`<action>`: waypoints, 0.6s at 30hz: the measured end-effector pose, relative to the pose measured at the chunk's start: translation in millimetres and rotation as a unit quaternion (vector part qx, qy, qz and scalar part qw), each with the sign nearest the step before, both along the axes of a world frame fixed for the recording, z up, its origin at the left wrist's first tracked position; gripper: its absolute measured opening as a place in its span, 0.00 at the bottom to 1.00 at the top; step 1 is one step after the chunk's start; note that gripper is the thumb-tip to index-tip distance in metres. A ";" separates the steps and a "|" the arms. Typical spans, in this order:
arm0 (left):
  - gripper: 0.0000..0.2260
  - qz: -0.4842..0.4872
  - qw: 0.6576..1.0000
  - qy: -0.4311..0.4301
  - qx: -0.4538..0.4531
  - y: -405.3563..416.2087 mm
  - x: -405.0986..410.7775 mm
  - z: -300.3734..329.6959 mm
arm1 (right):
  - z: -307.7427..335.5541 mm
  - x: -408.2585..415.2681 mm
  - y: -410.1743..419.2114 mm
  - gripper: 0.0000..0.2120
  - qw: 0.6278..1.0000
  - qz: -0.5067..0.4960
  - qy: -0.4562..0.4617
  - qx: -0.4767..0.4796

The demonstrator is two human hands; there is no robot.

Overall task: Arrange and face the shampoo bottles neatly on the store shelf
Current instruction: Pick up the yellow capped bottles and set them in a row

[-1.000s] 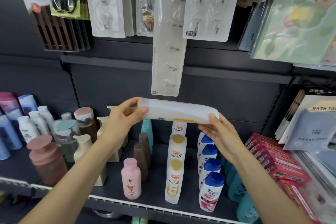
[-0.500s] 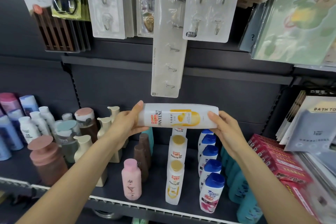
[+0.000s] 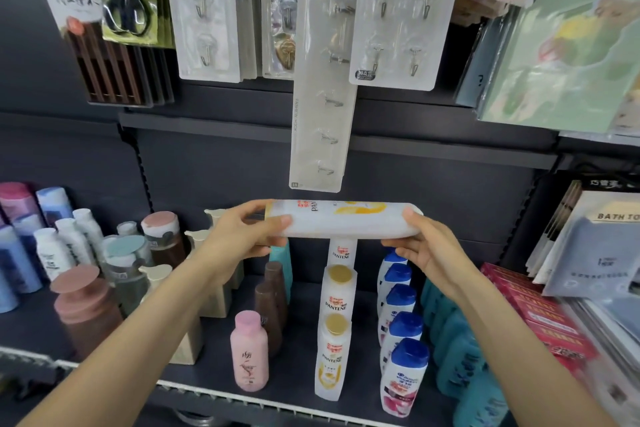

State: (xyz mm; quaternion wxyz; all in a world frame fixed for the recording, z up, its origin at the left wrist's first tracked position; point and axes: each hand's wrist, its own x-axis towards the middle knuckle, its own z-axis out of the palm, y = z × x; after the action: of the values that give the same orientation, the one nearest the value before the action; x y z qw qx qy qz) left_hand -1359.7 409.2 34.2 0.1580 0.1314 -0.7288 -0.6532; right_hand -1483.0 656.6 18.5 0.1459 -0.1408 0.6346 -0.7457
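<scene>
I hold the white bottle sideways above the shelf, over its middle row. My left hand grasps one end, my right hand grasps the other.

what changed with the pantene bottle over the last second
The white Pantene bottle, held sideways by the left hand and right hand, rolled: blank side first, then label forward, now label tipped upward. Both grips and the shelved Pantene row stayed.

Both forearms bare, no sleeves; left hand, right hand ungloved, no rings.
</scene>
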 end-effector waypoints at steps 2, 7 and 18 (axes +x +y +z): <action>0.15 0.030 0.999 -0.040 -0.001 -1.2 -3.5 -0.9 | -0.7 0.8 -1.2 0.23 1.000 -0.009 -0.008 0.013; 0.21 0.061 0.994 -0.087 -0.012 -2.1 -8.1 -3.2 | -8.0 1.0 -5.6 0.29 0.994 -0.042 -0.051 0.083; 0.16 -0.020 0.988 0.002 0.151 -14.5 -17.8 -16.2 | -13.0 -2.8 -0.3 0.13 0.998 0.048 -0.039 -0.007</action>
State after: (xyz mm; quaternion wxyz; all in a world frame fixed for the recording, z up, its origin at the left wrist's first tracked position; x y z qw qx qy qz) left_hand -1377.6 394.8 18.0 0.1252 0.1379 -0.6237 -0.7591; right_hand -1485.7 656.4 5.5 0.2053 -0.1435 0.6156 -0.7472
